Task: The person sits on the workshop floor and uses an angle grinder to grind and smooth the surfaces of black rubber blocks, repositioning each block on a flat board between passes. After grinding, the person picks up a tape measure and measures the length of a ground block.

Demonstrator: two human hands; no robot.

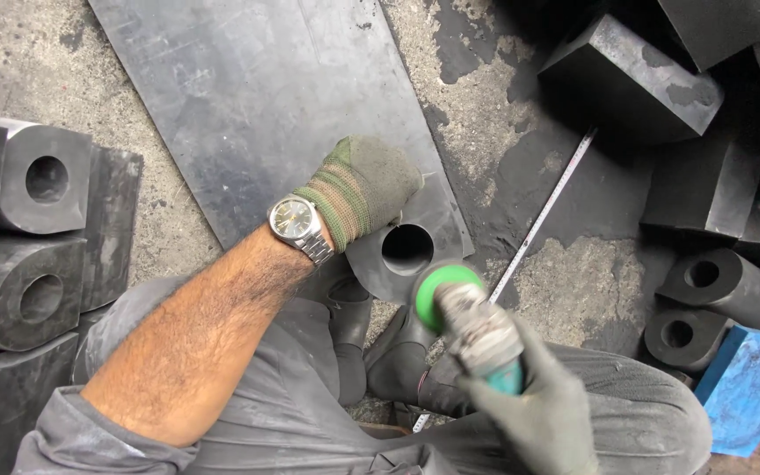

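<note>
— Rubber block with the round hole (406,251), that's the piece between my boots; why is it stood up like that?

— I keep it on end against the floor so the bored face looks up at me, and my left hand (367,185) presses down on its top edge to stop it from rocking. That hand is gloved, fingers curled over the block, gripping nothing else.

— And the other hand?

— My right hand (543,413) is wrapped tight round the body of the grinder (477,325), with its green disc (442,295) just below and to the right of the block's hole, close to the rim. I can't tell whether the disc is touching the rubber.

— What's directly behind the block?

— A big dark rubber sheet (266,105) lies flat on the floor beyond it, and the block's far edge rests against or over the sheet's near corner.

— That pale strip?

— A tape measure (543,215) runs slantwise across the concrete floor (521,114), right of the block, kept within reach.

— The rest?

— Left of the block stands a stack of bored blocks (41,229), holes facing me. Far right of it are more black blocks (635,79), short rubber tubes (705,303) and a blue sheet (754,378), all well apart from the block.
</note>
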